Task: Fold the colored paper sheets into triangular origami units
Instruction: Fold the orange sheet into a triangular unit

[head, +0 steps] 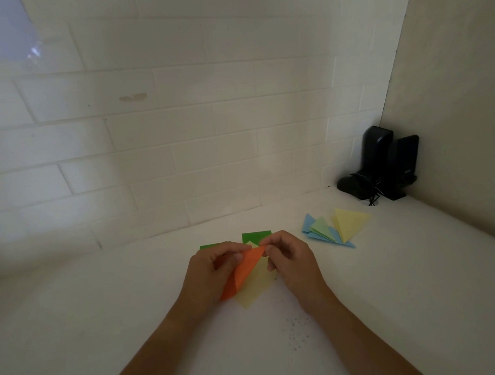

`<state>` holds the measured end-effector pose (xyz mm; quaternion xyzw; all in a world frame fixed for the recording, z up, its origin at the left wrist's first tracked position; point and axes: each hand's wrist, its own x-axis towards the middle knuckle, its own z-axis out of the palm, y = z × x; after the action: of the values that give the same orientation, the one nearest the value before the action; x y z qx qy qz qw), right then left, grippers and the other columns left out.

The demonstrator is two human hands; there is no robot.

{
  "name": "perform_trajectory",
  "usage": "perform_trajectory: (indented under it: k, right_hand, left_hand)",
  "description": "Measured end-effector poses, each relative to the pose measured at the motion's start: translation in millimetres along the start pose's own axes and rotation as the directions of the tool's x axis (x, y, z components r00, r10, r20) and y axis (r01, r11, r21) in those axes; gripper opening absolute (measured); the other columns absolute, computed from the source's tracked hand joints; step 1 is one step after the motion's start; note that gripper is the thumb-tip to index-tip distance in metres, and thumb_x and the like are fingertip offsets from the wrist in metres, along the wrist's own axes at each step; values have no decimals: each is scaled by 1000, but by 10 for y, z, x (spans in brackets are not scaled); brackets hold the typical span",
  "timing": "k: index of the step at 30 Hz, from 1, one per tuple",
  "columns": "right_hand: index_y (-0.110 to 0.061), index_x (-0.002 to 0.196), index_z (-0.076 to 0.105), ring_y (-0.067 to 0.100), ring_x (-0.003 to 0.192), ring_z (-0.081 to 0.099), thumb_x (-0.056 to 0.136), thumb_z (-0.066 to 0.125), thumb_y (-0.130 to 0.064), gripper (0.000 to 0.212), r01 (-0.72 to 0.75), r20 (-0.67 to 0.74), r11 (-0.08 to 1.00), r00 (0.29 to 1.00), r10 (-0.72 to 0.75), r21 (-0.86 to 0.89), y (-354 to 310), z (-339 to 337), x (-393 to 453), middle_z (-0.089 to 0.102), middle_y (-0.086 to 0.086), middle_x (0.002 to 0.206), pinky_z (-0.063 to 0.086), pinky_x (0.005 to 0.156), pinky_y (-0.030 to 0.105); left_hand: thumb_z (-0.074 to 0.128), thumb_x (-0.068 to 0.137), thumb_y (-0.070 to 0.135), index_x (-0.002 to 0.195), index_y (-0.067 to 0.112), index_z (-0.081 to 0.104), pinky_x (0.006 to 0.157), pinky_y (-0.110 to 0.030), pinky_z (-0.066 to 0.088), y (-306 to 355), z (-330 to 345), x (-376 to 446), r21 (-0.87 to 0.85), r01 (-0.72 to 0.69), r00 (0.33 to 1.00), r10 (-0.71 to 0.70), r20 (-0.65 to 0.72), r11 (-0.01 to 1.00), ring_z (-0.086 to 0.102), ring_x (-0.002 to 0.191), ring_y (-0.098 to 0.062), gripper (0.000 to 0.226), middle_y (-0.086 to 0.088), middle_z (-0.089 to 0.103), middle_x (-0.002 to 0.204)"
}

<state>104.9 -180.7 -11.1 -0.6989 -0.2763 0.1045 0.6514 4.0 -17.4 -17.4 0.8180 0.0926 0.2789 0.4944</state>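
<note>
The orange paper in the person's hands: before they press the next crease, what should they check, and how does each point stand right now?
1. Both hands hold the orange paper: ok. The left hand and the right hand pinch it at its top corner.
2. Paper is already part folded: ok, it shows a long crease.
3. Edges lined up at the pinched corner: cannot tell, fingers cover it.
4. Spare sheets within reach: ok. A pale yellow sheet lies under the hands, green sheets just behind.
5. Finished units out of the way: ok. The folded pile lies apart to the right.
6. Flat table to press on: ok.
</note>
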Motion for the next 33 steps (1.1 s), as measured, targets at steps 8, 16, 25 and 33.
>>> perform_trajectory:
  k: [8,16,25,33]
  right_hand:
    - [-15,86,69,10,64,58,99,60,-22,17,-41,28,999,999,41,-21,-9,6,13,66,-1,66,44,61,25]
    - [-7,84,62,3,59,54,103,58,-20,23,-9,-15,994,1000,8,-111,51,20,26,64,-6,65,42,59,14]
    - [-18,82,68,6,63,60,102,61,-27,23,8,93,994,996,2,-106,25,14,25,68,-9,67,47,65,18]
    - [-10,81,66,7,60,57,102,61,-30,29,-9,62,995,998,15,-98,43,25,27,69,-2,67,47,63,25]
  left_hand:
    - [68,96,3,101,34,80,86,-9,48,87,7,-40,17,-60,998,60,6,998,70,99,2,34,27,75,99]
    - [75,93,15,101,30,82,77,-7,47,26,10,-7,94,19,1000,-17,-24,995,70,92,3,18,24,76,91]
    - [74,94,12,99,25,81,77,-27,56,57,3,-22,-42,34,999,-34,9,999,74,88,-15,16,5,80,91]
    - [75,91,6,97,30,82,78,-12,51,125,37,-41,-129,29,1000,-30,-8,991,73,89,-1,26,12,80,93]
